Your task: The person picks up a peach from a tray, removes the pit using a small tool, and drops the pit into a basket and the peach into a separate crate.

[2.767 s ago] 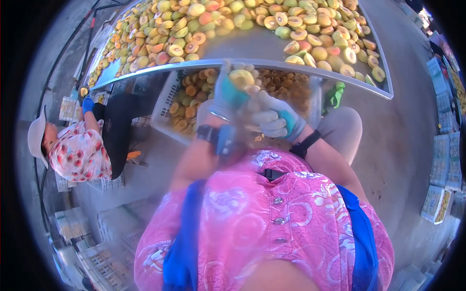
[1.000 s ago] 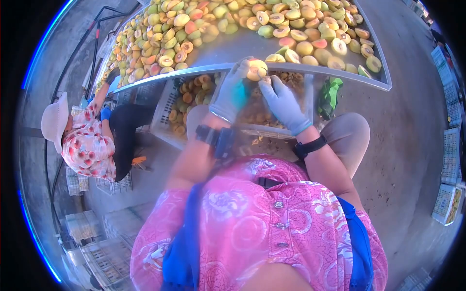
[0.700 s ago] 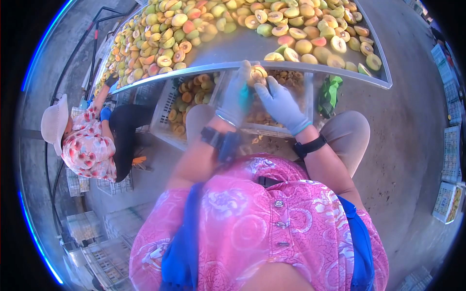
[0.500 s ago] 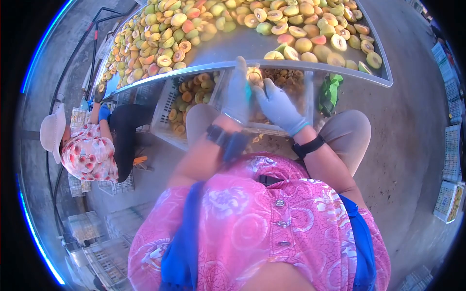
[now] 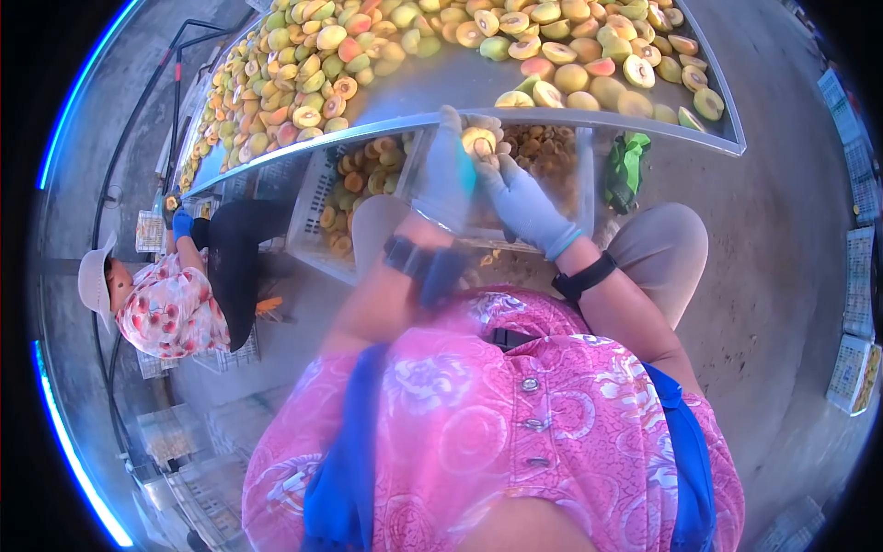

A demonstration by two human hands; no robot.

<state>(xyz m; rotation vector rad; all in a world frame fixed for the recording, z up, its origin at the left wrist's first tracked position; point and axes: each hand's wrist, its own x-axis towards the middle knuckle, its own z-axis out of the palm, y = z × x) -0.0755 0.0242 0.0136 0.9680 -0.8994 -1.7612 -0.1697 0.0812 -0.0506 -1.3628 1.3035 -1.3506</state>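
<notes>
My left hand, in a pale blue glove, grips a cut peach half just below the metal table's edge. My right hand, gloved too, presses its fingers against the cut face of that fruit. Whether the right hand holds a small tool is hidden. Both hands hover above a white crate holding peach pits and scraps. A black band sits on each wrist.
A metal table carries several whole and halved peaches. A second crate of halved fruit stands to the left. Another person in a floral shirt and hat sits at left. A green cloth hangs at right. Stacked crates line the concrete floor.
The peach has turned in my hands, cut face now up, and my right fingers work at its middle. The person at left has lowered and shifted.
</notes>
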